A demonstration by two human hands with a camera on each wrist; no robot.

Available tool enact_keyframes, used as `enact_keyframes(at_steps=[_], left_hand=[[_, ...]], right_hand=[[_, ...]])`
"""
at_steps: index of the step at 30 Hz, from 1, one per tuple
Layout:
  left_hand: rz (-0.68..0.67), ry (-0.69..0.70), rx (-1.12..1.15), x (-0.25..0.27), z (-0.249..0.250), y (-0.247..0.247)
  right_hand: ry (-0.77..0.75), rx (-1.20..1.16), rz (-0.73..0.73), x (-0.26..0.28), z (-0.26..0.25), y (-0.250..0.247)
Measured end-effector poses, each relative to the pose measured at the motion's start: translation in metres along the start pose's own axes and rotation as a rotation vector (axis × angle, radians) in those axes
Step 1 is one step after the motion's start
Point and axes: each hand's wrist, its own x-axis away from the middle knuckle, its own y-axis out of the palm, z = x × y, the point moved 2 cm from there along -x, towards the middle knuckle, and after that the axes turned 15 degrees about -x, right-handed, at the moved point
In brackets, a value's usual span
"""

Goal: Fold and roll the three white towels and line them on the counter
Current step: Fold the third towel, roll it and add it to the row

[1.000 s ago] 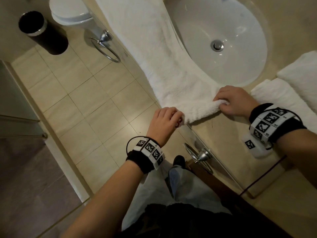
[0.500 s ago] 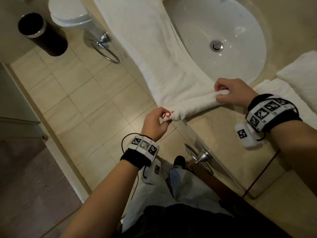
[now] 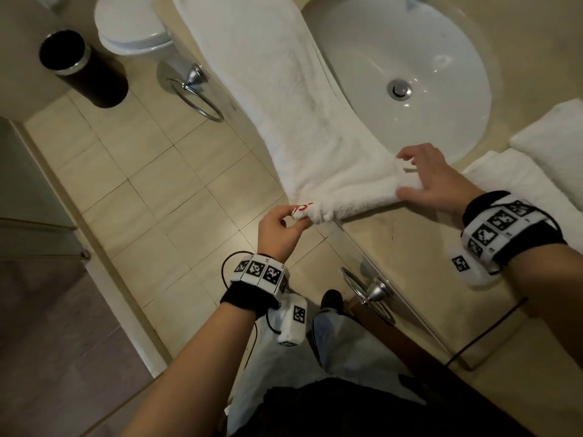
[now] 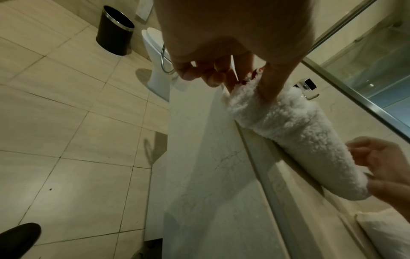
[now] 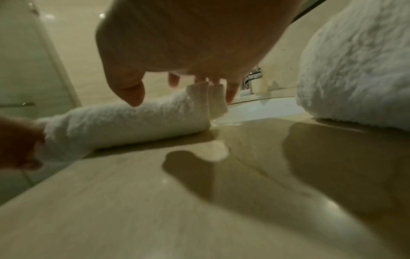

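Now left hand (image 3: 279,230) pinches the towel (image 3: 315,152) roll's end; right hand (image 3: 432,179) hovers spread above it.

Fluffy white terry-cloth towel (image 3: 284,89), glossy beige stone counter (image 3: 394,279), smooth glazed ceramic sink (image 3: 441,42).

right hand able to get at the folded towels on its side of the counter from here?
Probably yes: the right hand is open on the rolled towel, and the folded towels lie just beside its wrist, nothing between.
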Motion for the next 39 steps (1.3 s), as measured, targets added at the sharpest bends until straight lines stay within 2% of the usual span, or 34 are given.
enact_keyframes(at_steps=[5,7,11,14,19,22,25,28,33,36,37,39], left_hand=[[-0.004,-0.012,0.019,-0.004,0.004,-0.001],[-0.019,0.001,0.011,-0.005,0.004,-0.001],[-0.042,0.020,-0.012,-0.003,0.000,-0.001],[-0.039,-0.018,0.065,-0.004,-0.005,-0.001],[-0.079,-0.190,0.237,-0.006,-0.006,0.000],[-0.093,-0.309,0.341,-0.009,-0.010,-0.001],[-0.149,-0.385,0.443,-0.012,-0.012,-0.001],[-0.189,-0.434,0.550,-0.012,-0.010,0.000],[-0.228,-0.485,0.665,-0.014,-0.002,-0.001],[-0.238,-0.533,0.697,-0.020,0.003,-0.002],[-0.226,-0.552,0.690,-0.021,0.004,-0.003],[-0.194,-0.573,0.667,-0.024,0.005,-0.004]], right_hand=[[-0.421,0.465,-0.013,0.006,0.005,0.010],[-0.464,0.479,-0.046,0.006,0.005,0.015],[-0.370,0.318,-0.071,0.002,-0.006,0.011],[-0.261,0.251,-0.082,-0.008,-0.016,0.005],[-0.042,-0.008,-0.094,-0.026,-0.029,0.001],[0.128,-0.148,-0.024,-0.035,-0.023,0.000],[0.172,-0.259,0.022,-0.041,-0.013,0.001],[0.148,-0.289,0.120,-0.041,-0.008,0.000],[0.193,-0.174,0.142,-0.045,-0.007,0.003],[0.235,0.096,0.147,-0.048,-0.020,0.005],[0.178,0.224,0.178,-0.049,-0.028,0.007],[-0.098,0.439,0.285,-0.048,-0.043,0.017]])
